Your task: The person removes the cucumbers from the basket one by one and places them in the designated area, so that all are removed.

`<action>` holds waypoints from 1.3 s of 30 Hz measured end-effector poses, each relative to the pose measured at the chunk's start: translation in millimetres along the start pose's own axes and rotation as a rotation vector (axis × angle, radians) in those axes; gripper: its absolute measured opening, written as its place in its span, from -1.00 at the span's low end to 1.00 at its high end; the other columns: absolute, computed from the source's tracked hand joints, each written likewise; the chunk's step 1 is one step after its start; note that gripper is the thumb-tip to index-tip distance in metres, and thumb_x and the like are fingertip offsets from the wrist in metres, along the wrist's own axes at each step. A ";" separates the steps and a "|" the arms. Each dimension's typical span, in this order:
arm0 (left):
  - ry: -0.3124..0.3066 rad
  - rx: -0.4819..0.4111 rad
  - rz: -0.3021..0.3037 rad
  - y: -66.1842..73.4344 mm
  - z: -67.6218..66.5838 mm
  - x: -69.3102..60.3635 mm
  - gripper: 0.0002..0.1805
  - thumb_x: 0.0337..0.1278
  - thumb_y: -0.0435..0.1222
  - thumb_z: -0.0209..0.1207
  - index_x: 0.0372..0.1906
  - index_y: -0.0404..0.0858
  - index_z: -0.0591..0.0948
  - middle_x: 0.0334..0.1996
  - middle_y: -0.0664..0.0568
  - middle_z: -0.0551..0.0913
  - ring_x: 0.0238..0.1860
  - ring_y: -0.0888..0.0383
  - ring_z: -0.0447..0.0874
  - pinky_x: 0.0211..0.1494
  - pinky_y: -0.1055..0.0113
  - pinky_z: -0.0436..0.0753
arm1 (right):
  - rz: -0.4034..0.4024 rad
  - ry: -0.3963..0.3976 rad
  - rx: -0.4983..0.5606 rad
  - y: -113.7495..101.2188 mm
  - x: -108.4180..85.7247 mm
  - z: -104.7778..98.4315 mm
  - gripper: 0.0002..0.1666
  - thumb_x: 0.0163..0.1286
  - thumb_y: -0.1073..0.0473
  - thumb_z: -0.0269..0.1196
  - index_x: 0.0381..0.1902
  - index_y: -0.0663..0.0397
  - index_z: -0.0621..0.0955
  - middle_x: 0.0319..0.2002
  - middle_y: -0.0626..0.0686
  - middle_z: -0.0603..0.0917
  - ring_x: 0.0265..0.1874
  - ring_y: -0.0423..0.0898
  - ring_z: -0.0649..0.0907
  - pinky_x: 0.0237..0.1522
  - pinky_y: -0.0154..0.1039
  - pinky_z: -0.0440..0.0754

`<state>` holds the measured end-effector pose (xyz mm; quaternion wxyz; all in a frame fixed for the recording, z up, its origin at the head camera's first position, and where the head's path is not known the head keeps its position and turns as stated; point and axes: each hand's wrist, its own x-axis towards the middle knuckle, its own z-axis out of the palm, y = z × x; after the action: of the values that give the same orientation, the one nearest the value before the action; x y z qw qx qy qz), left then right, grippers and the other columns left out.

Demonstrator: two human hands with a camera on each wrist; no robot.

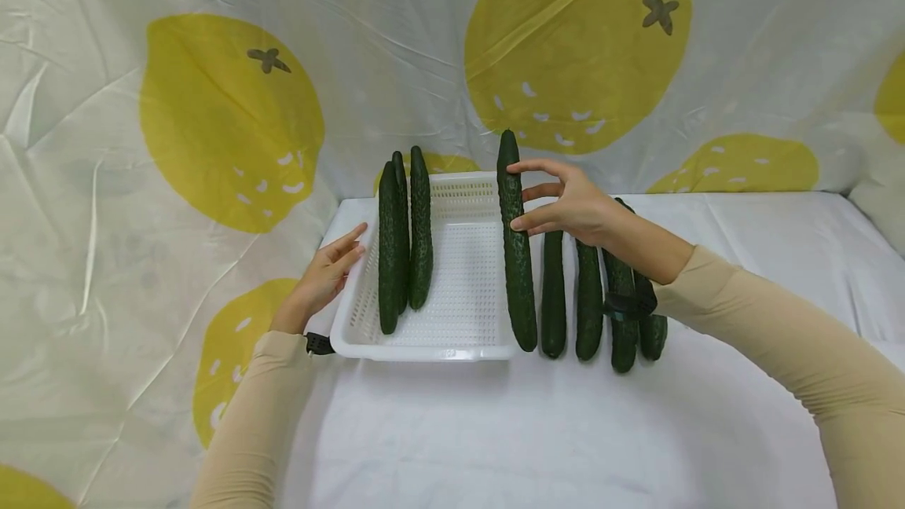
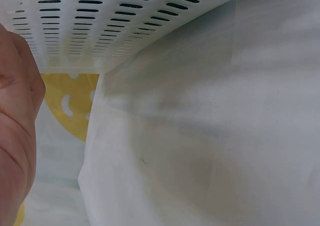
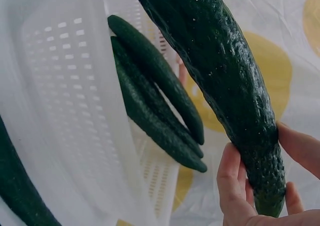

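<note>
My right hand [image 1: 576,206] grips a long dark green cucumber [image 1: 519,273] between thumb and fingers, over the right rim of a white perforated plastic basket [image 1: 467,258]. The right wrist view shows the same cucumber [image 3: 220,71] held near one end, above the basket wall [image 3: 70,86]. Three cucumbers [image 3: 155,91] lean inside the basket on its left side. My left hand [image 1: 328,273] is at the basket's left rim with its fingers extended; whether they touch it is hard to tell. In the left wrist view only part of that hand [image 2: 17,131] shows, beside the basket's underside.
Several more cucumbers [image 1: 553,305] lie side by side on the white cloth [image 1: 566,430] right of the basket, partly hidden by my right arm. A lemon-print curtain [image 1: 396,45] hangs behind and to the left.
</note>
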<state>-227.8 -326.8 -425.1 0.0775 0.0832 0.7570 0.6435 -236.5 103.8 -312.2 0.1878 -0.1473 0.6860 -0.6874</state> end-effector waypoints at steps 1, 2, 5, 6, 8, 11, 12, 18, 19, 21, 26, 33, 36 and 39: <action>0.000 0.000 0.000 0.1 0.0 0.0 -0.38 0.53 -0.26 0.02 0.57 -0.13 0.17 -0.06 0.08 0.48 -0.67 0.35 0.20 -0.66 0.55 0.24 | 0.001 0.002 -0.002 0.4 -1.7 -2.7 -0.09 0.17 0.55 0.38 0.43 -0.03 0.39 0.12 0.28 0.41 0.00 0.11 0.55 -0.11 0.05 0.70; 0.000 0.002 -0.001 0.2 -0.1 -0.1 -0.38 0.53 -0.26 0.02 0.57 -0.13 0.17 -0.06 0.09 0.47 -0.67 0.35 0.19 -0.66 0.55 0.24 | 0.001 0.004 -0.003 1.1 -3.3 -5.5 -0.09 0.18 0.55 0.38 0.44 -0.03 0.38 0.12 0.28 0.41 -0.02 0.10 0.56 -0.11 0.04 0.70; -0.005 0.010 -0.001 0.3 -0.4 -0.4 -0.38 0.54 -0.26 0.01 0.57 -0.12 0.17 -0.06 0.08 0.46 -0.66 0.34 0.18 -0.65 0.55 0.23 | 0.010 0.011 -0.013 3.0 -8.8 -13.5 -0.09 0.19 0.55 0.37 0.45 -0.03 0.37 0.11 0.27 0.42 -0.09 0.07 0.61 -0.12 0.01 0.70; -0.004 0.017 -0.002 0.3 -0.5 -0.6 -0.39 0.54 -0.25 0.01 0.57 -0.11 0.16 -0.06 0.08 0.45 -0.67 0.34 0.17 -0.65 0.54 0.23 | 0.015 0.015 -0.020 3.5 -10.8 -16.0 -0.09 0.19 0.54 0.37 0.45 -0.04 0.36 0.12 0.27 0.42 -0.10 0.06 0.62 -0.12 0.00 0.70; -0.002 0.031 -0.003 0.0 -1.0 -0.9 -0.39 0.54 -0.24 0.01 0.57 -0.10 0.17 -0.06 0.07 0.44 -0.67 0.34 0.15 -0.65 0.54 0.23 | 0.016 0.021 -0.029 4.7 -14.8 -21.1 -0.09 0.20 0.54 0.37 0.46 -0.03 0.36 0.11 0.27 0.43 -0.10 0.05 0.62 -0.12 -0.01 0.70; -0.002 0.040 -0.003 -0.1 -1.3 -0.9 -0.38 0.54 -0.24 0.01 0.57 -0.10 0.16 -0.06 0.07 0.43 -0.68 0.34 0.13 -0.65 0.54 0.22 | 0.025 0.026 -0.037 6.5 -19.9 -29.2 -0.08 0.20 0.52 0.37 0.46 -0.04 0.35 0.15 0.26 0.42 -0.05 0.05 0.61 -0.11 -0.01 0.70; -0.004 0.039 -0.002 -0.3 -1.4 -0.8 -0.38 0.54 -0.24 0.01 0.58 -0.10 0.16 -0.05 0.07 0.43 -0.67 0.33 0.13 -0.65 0.53 0.22 | 0.027 0.031 -0.039 7.2 -21.5 -31.8 -0.09 0.21 0.52 0.37 0.46 -0.04 0.34 0.15 0.27 0.41 -0.05 0.05 0.61 -0.11 -0.02 0.70; -0.012 0.015 0.008 -1.3 -1.0 -0.8 -0.39 0.54 -0.25 0.00 0.57 -0.12 0.16 -0.08 0.10 0.46 -0.65 0.35 0.19 -0.63 0.55 0.24 | 0.042 0.038 -0.039 14.7 -29.9 -48.4 -0.09 0.22 0.54 0.35 0.47 -0.04 0.33 0.20 0.25 0.36 -0.02 0.03 0.58 -0.11 -0.06 0.69; -0.015 0.007 0.010 -1.4 -0.9 -0.9 -0.39 0.55 -0.26 0.00 0.58 -0.13 0.15 -0.08 0.10 0.46 -0.65 0.36 0.19 -0.63 0.55 0.24 | 0.042 0.036 -0.039 16.0 -31.3 -51.0 -0.09 0.22 0.54 0.34 0.47 -0.03 0.33 0.20 0.24 0.36 -0.02 0.02 0.59 -0.10 -0.06 0.69; -0.016 -0.005 0.013 -1.6 -0.8 -1.1 -0.38 0.54 -0.26 0.00 0.58 -0.14 0.15 -0.08 0.10 0.47 -0.66 0.37 0.19 -0.64 0.55 0.24 | 0.041 0.037 -0.037 18.7 -33.9 -56.1 -0.10 0.22 0.54 0.34 0.46 -0.03 0.34 0.15 0.22 0.38 -0.05 0.00 0.60 -0.11 -0.06 0.69; -0.019 -0.007 0.017 -2.1 -1.0 -0.7 -0.38 0.54 -0.24 0.01 0.58 -0.12 0.15 -0.08 0.10 0.47 -0.67 0.37 0.20 -0.65 0.56 0.26 | 0.042 0.049 -0.052 24.9 -41.1 -69.3 -0.10 0.22 0.54 0.34 0.46 -0.04 0.35 0.09 0.21 0.43 -0.03 0.00 0.61 -0.08 -0.03 0.68; -0.034 -0.016 0.031 -3.8 -3.0 0.3 -0.37 0.55 -0.26 0.00 0.58 -0.18 0.11 -0.09 0.09 0.48 -0.65 0.36 0.25 -0.64 0.56 0.28 | 0.064 0.048 -0.082 35.6 -50.0 -89.5 -0.10 0.25 0.50 0.34 0.48 -0.10 0.33 0.32 0.29 0.26 0.10 -0.08 0.55 -0.03 -0.04 0.67; -0.031 -0.021 0.020 -4.1 -3.4 0.4 -0.36 0.54 -0.26 0.01 0.58 -0.16 0.12 -0.07 0.09 0.49 -0.64 0.35 0.27 -0.64 0.56 0.29 | 0.074 0.052 -0.077 39.3 -53.5 -98.3 -0.09 0.26 0.51 0.33 0.49 -0.11 0.32 0.37 0.30 0.20 0.13 -0.11 0.52 -0.03 -0.05 0.68; -0.024 -0.025 0.003 -2.2 -2.7 -0.2 -0.37 0.53 -0.26 0.02 0.58 -0.12 0.14 -0.06 0.08 0.49 -0.64 0.35 0.28 -0.64 0.56 0.30 | 0.085 0.061 -0.072 42.6 -56.2 -107.9 -0.09 0.26 0.51 0.33 0.49 -0.14 0.33 0.36 0.29 0.20 0.09 -0.12 0.56 -0.05 -0.08 0.68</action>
<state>-228.3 -329.7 -426.8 0.0865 0.0909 0.7479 0.6518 -234.0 225.9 -353.3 0.1903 -0.1035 0.7215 -0.6576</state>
